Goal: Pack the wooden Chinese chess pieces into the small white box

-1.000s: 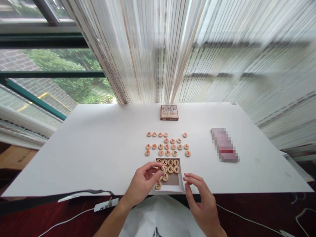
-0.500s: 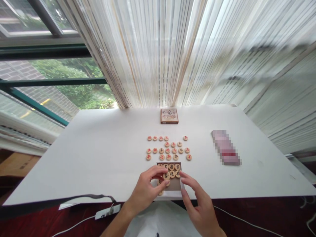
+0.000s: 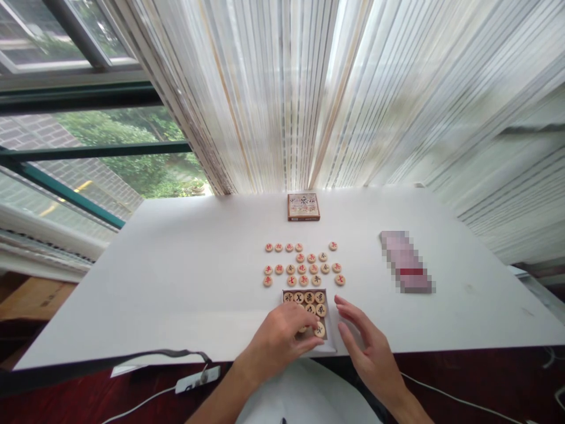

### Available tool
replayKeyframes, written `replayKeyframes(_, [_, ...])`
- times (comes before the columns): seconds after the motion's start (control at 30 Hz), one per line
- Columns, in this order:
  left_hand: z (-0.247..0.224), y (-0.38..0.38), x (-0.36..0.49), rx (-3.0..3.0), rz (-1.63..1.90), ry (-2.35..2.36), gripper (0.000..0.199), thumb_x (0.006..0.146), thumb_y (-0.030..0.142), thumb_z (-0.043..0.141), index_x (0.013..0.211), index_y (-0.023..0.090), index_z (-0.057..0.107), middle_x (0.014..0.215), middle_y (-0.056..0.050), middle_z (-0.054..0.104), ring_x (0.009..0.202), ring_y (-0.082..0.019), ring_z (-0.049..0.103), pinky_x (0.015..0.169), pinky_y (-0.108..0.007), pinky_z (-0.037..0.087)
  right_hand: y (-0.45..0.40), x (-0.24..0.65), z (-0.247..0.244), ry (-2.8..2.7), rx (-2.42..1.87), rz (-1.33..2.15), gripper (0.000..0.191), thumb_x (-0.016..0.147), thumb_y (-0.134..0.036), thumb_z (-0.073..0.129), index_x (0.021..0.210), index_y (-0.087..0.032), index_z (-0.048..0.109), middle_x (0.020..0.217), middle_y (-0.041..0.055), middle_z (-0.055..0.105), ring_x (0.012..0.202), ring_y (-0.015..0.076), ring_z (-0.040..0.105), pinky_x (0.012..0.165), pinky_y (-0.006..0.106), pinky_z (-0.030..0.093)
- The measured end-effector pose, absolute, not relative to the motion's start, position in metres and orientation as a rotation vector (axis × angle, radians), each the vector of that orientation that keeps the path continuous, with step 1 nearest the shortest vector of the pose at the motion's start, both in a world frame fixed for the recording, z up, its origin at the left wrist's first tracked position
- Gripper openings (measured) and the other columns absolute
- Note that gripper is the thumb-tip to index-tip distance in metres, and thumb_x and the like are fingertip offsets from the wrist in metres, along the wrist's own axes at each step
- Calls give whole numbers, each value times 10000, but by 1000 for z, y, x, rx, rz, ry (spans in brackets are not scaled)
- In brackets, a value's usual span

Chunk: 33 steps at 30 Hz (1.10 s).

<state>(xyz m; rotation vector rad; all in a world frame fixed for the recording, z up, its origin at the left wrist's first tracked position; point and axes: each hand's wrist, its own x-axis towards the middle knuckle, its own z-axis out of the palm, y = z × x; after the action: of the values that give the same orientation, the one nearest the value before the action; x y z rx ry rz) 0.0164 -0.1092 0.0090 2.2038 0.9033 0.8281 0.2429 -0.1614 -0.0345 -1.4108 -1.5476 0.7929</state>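
Observation:
My left hand (image 3: 288,333) reaches over an open box (image 3: 325,301) at the table's near edge. Its thumb and fingers close around a round wooden Chinese chess piece (image 3: 319,330) with a black character, low in the box's right part. Behind it, black-marked pieces (image 3: 309,298) sit in rows inside the box; my left hand hides some of them. To the right of the box, my right hand (image 3: 371,344) is held with fingers apart, empty, and not touching the box.
Beyond the box, loose chess pieces (image 3: 302,269), mostly red-marked, lie in uneven rows on the white table (image 3: 198,259). A printed box lid (image 3: 303,207) lies near the curtain (image 3: 273,118). A blurred pink item (image 3: 406,259) is on the right. Below the table is a power strip (image 3: 197,380).
My left hand has carried the chess piece from the box's middle to its lower right. My right hand has drawn away rightward from the box's edge.

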Motion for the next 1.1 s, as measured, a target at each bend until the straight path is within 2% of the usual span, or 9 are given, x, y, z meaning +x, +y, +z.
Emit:
replayKeyframes(0.17, [4, -107, 20, 2349, 698, 829, 113, 938, 290, 697, 988, 197, 655, 964, -35, 758, 891, -194, 686, 840, -316, 511, -160, 240, -34, -1663, -1434, 709, 279, 972, -305, 590, 1239, -258, 658, 1379, 97, 652, 1275, 267, 629, 1079, 450, 527])
replayKeyframes(0.33, [4, -110, 23, 2389, 586, 859, 133, 994, 317, 609, 1035, 197, 649, 939, -41, 746, 875, -189, 695, 831, -311, 527, -156, 240, -36, -1742, -1409, 622, 280, 974, -266, 581, 1241, -251, 661, 1385, 104, 641, 1292, 265, 615, 1080, 451, 526])
replayKeyframes(0.47, [5, -112, 24, 2375, 580, 865, 108, 1016, 248, 552, 1034, 204, 648, 944, -40, 740, 879, -171, 689, 822, -280, 538, -156, 239, -39, -1800, -1387, 584, 285, 976, -232, 574, 1250, -244, 653, 1402, 116, 619, 1309, 265, 599, 1085, 455, 526])
replayKeyframes(0.57, [5, -113, 27, 2394, 584, 868, 83, 998, 201, 561, 975, 201, 641, 923, -30, 728, 851, -158, 675, 789, -263, 533, -157, 239, -40, -1813, -1381, 563, 284, 978, -223, 568, 1250, -241, 649, 1404, 120, 613, 1306, 269, 600, 1076, 461, 535])
replayKeyframes(0.7, [4, -112, 31, 2520, 599, 875, 80, 961, 144, 590, 970, 202, 644, 896, -21, 723, 826, -169, 659, 797, -308, 506, -157, 238, -39, -1821, -1386, 544, 276, 981, -222, 559, 1238, -241, 656, 1393, 118, 620, 1290, 271, 611, 1067, 466, 542])
replayKeyframes(0.97, [5, -113, 29, 2521, 536, 857, 93, 978, 186, 619, 1060, 215, 652, 960, -16, 723, 886, -167, 655, 835, -307, 490, -157, 236, -38, -1807, -1392, 551, 264, 971, -227, 577, 1217, -246, 671, 1390, 110, 622, 1287, 270, 614, 1068, 458, 542])
replayKeyframes(1.1, [1, -111, 28, 2547, 515, 854, 54, 971, 210, 645, 1025, 211, 649, 962, 2, 717, 893, -161, 649, 836, -315, 468, -157, 235, -37, -1808, -1399, 543, 254, 973, -234, 575, 1207, -242, 673, 1375, 112, 631, 1273, 268, 625, 1059, 455, 551])
